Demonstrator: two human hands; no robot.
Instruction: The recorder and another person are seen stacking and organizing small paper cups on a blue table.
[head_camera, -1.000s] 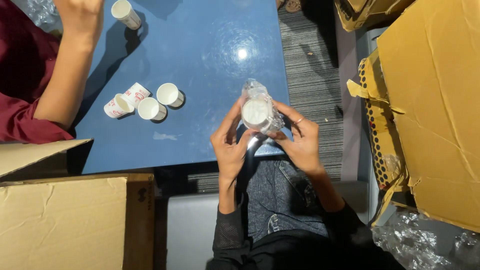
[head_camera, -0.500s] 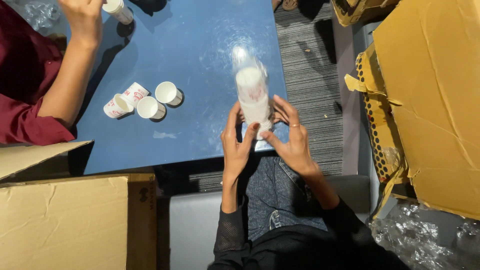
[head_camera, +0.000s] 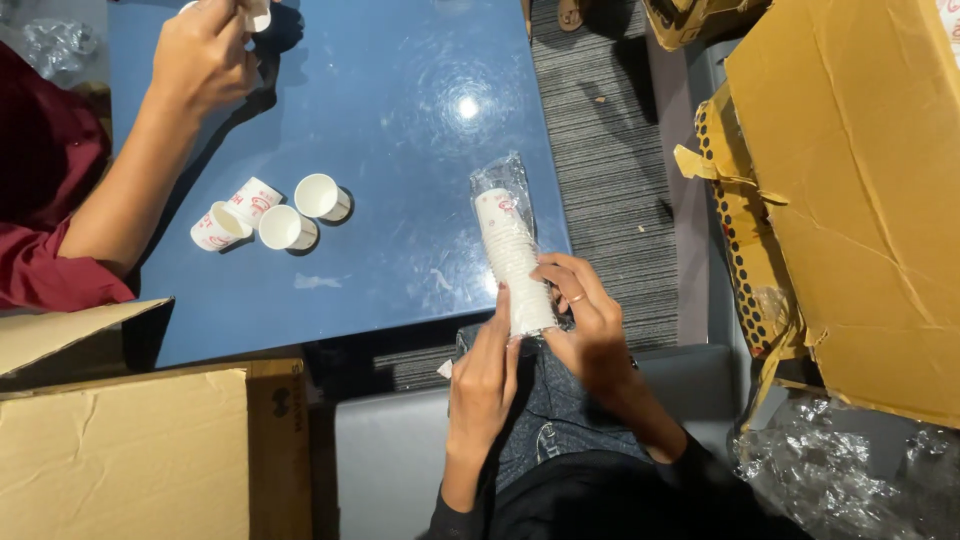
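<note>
I note my right hand (head_camera: 590, 325) fingers curled, pinching the near end of the wrapped stack of paper cups (head_camera: 512, 255); my left hand (head_camera: 484, 375) fingers straight, pressed against it. Stack lies on the blue table (head_camera: 400, 130) edge, pointing twelve o'clock.

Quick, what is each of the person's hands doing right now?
Left hand: open, fingertips touching the near end of the wrapped stack of paper cups.
Right hand: closed around the stack's near end.
</note>
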